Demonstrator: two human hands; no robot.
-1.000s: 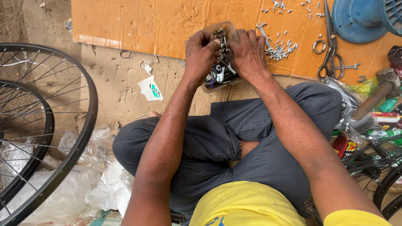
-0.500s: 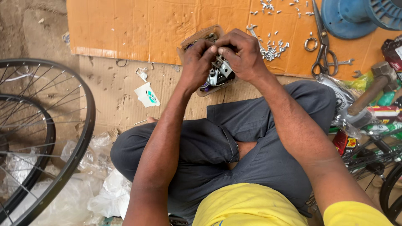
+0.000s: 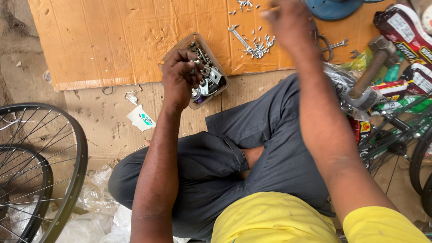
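A clear plastic tray (image 3: 174, 50) full of small metal bicycle parts lies on a cardboard sheet (image 3: 112, 40) in front of my crossed legs. My left hand (image 3: 180, 76) hovers over the tray with its fingers curled around some small metal pieces. My right hand (image 3: 288, 20) is raised farther right, blurred by motion, above a scatter of small screws (image 3: 258, 45) and a spanner (image 3: 237, 36). Whether it holds anything cannot be made out.
Two spoked bicycle wheels (image 3: 40, 171) lie at the left beside crumpled clear plastic (image 3: 96, 202). A hammer (image 3: 366, 74), pliers (image 3: 328, 42), a blue round object (image 3: 333, 6), printed packages (image 3: 405, 31) and a bicycle frame (image 3: 396, 135) crowd the right. A paper scrap (image 3: 141, 118) lies on the floor.
My right hand has left the tray and swung up to the right. My left hand stays at the tray, which now sits on the cardboard with the view shifted.
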